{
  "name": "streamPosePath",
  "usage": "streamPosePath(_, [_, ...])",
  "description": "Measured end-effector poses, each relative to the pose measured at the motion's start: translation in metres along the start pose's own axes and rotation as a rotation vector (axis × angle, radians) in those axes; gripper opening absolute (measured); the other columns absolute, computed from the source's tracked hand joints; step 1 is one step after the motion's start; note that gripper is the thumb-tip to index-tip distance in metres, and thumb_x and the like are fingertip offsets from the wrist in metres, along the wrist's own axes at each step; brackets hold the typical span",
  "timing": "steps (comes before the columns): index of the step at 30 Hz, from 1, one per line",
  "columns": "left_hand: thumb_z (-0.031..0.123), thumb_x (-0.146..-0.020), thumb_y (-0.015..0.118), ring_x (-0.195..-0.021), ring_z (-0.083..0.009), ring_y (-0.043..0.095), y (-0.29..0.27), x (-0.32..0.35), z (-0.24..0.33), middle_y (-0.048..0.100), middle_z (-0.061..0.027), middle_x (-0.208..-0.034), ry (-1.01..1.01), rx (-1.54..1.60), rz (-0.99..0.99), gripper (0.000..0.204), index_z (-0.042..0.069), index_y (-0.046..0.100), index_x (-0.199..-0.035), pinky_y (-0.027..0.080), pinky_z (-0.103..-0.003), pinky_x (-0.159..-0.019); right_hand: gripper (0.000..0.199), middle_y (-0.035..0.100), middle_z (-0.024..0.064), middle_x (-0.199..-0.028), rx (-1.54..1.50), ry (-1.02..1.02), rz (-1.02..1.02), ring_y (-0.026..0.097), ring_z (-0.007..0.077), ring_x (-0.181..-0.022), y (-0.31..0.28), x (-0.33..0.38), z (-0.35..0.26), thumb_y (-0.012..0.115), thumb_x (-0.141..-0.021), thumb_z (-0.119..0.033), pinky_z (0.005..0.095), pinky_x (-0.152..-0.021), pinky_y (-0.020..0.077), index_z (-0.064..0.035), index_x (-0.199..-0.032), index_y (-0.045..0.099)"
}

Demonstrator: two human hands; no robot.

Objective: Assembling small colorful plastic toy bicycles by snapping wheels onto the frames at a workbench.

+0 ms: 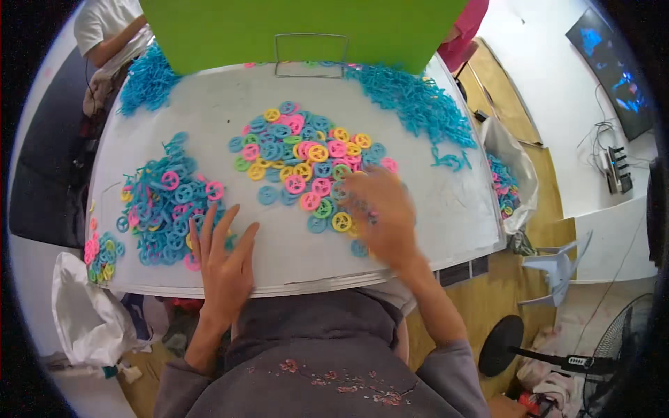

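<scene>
Nearest on the white table (418, 230), the left hand (224, 263) is laid flat with fingers spread and empty, just right of the mostly blue ring pile (164, 205). Right of that pile, the blurred right hand (382, 214) is set on the near edge of the mixed coloured rings (306, 164); its fingers' grip cannot be told. Rings could be swept off the table's near edge by a hasty drag, and the turquoise heaps (418, 104) behind could be mixed in.

We are looking down at a white table (446, 209) that is carrying a central heap of mixed-colour plastic rings (306, 164), a mostly blue ring pile (164, 205) at left, a small cluster (103, 251) near its edge, and blue strips (418, 104) lying along the back.
</scene>
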State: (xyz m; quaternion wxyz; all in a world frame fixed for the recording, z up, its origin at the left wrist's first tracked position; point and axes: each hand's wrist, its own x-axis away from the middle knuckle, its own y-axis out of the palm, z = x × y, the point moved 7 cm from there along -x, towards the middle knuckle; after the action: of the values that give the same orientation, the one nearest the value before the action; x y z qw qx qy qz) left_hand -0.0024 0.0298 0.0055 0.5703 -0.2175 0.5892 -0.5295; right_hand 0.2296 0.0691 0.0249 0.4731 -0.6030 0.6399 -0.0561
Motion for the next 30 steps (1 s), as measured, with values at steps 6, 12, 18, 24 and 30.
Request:
streamPosePath(6, [-0.002,-0.076,0.065,-0.111,-0.0330,0.052,0.014,-0.017,0.032,0.057,-0.0109,-0.116,0.017,0.332,0.065,0.030,0.008,0.067,-0.105,0.040,-0.047,-0.096,0.022,0.065,0.0098,-0.093,0.497,0.251,0.230,0.058,0.0301,-0.090,-0.097,0.015,0.134,0.070,-0.076,-0.006,0.0394,-0.080,0.0447,-0.0084,-0.097,0.068])
streamPosePath(12, [-0.003,-0.077,0.065,-0.102,-0.0306,0.056,0.018,-0.036,0.038,0.059,-0.0115,-0.111,-0.102,0.394,0.123,0.039,0.008,0.062,-0.114,0.045,-0.040,-0.086,0.007,0.064,0.0108,-0.091,0.552,0.182,0.149,0.057,0.0304,-0.087,-0.092,0.020,0.149,0.068,-0.077,-0.005,0.0381,-0.082,0.0423,-0.0055,-0.084,0.067])
streamPosePath(18, [-0.004,-0.077,0.066,-0.098,-0.0218,0.058,0.016,-0.044,0.030,0.061,-0.0097,-0.112,-0.220,0.724,0.072,0.046,0.007,0.059,-0.121,0.050,-0.032,-0.075,0.010,0.056,-0.0035,-0.083,-0.374,0.452,0.176,0.049,0.0042,-0.076,-0.063,0.016,0.088,0.055,-0.095,-0.010,0.0199,-0.066,0.0398,-0.0022,-0.098,0.058])
streamPosePath(24, [-0.005,-0.080,0.064,-0.092,-0.0165,0.060,0.027,-0.052,0.070,0.063,-0.0083,-0.111,-0.175,1.227,-0.110,0.041,0.005,0.060,-0.120,0.051,-0.028,-0.072,0.010,0.057,-0.0029,-0.081,-0.990,0.762,-0.071,0.049,0.0026,-0.067,0.014,0.034,0.026,0.058,-0.094,-0.012,0.0166,-0.060,0.0395,-0.0035,-0.100,0.059])
streamPosePath(30, [-0.006,-0.085,0.058,-0.077,-0.0125,0.062,0.050,-0.038,0.056,0.067,-0.0077,-0.093,-0.356,1.335,-0.223,0.023,0.000,0.064,-0.107,0.051,-0.026,-0.069,0.012,0.059,-0.0015,-0.084,-0.902,0.646,-0.148,0.053,0.0039,-0.071,0.029,0.037,0.019,0.060,-0.092,-0.012,0.0178,-0.062,0.0421,-0.0022,-0.099,0.059])
